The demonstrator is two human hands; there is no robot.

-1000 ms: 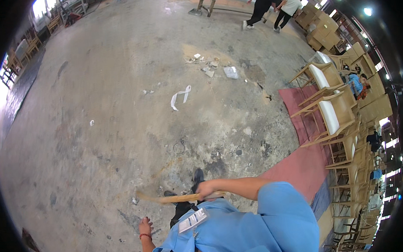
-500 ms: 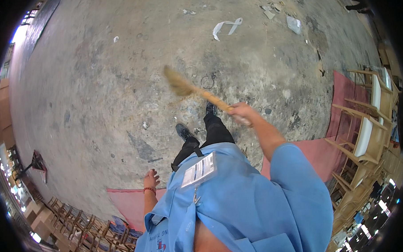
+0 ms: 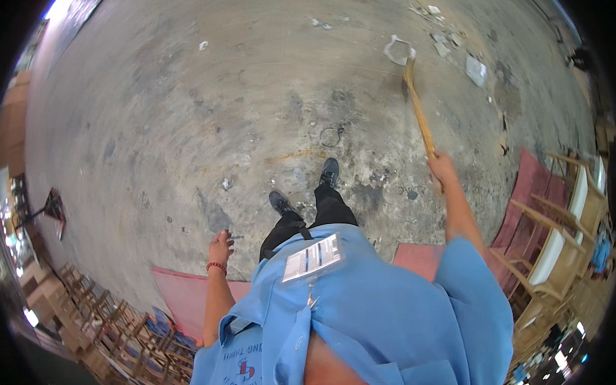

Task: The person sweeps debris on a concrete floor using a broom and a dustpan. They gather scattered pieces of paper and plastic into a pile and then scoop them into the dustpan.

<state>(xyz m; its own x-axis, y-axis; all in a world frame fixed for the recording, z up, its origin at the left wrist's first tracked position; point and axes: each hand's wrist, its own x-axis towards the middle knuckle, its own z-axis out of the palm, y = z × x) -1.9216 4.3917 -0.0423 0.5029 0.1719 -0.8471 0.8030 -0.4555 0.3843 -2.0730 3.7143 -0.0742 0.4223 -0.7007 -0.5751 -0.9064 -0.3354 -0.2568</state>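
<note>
Seen from above, a person in a blue shirt stands on a stained grey concrete floor. The right hand, right of centre, is closed around a long straw-coloured broom whose head touches a crumpled white paper scrap at upper right. The left hand, lower left, hangs empty, fingers loose. A hard sweep could scatter the scraps. No containers are visible.

Right hand gripping broom, its head beside white scrap on concrete floor.
</note>
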